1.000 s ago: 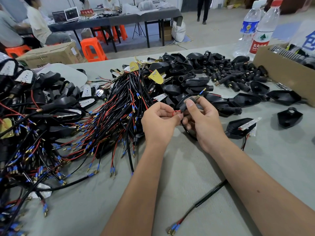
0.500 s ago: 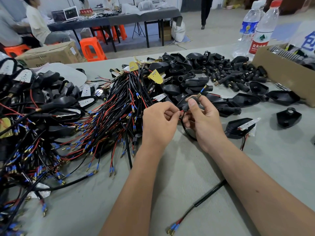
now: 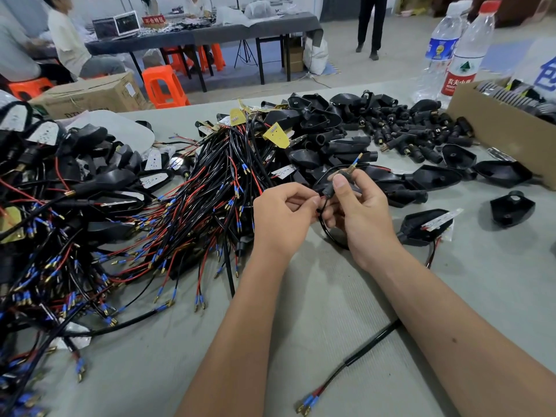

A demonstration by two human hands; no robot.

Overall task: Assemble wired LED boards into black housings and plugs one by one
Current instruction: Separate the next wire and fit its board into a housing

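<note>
Sprawling over the left of the grey desk (image 3: 346, 296): a tangled heap of black and red wires with blue-sleeved brass terminals (image 3: 126, 236), running off the left and bottom edges, individual leads impossible to follow. Half-buried in it at far left, finished black housings with white LED boards (image 3: 99, 188), outlines mostly lost under the wires.

Curling into a loose fist near centre: the left hand (image 3: 282, 215), fingertips pinching a thin black and red lead (image 3: 321, 204) just beside the other hand; the pinch point itself largely masked by the knuckles.

Gripping a small black cylindrical plug with a brass tip (image 3: 334, 183): the right hand (image 3: 361, 215), thumb pressing on top, fingers wrapping behind and out of sight. Poking up past the brass tip, a blue-sleeved terminal (image 3: 357, 159). Looping under the right palm, a black cable (image 3: 331, 236), partly concealed.

Trailing towards the bottom edge between the forearms: a black sheathed cable with red and blue terminal ends (image 3: 370, 344).

Piling up behind the hands: empty black plastic housings (image 3: 331, 142) and loose black plugs (image 3: 415, 136). Lying right of the right hand: a black housing with a white LED board resting on it (image 3: 421, 224).

Cropping at the right edge: a brown cardboard box (image 3: 496, 136), contents blurred.
</note>
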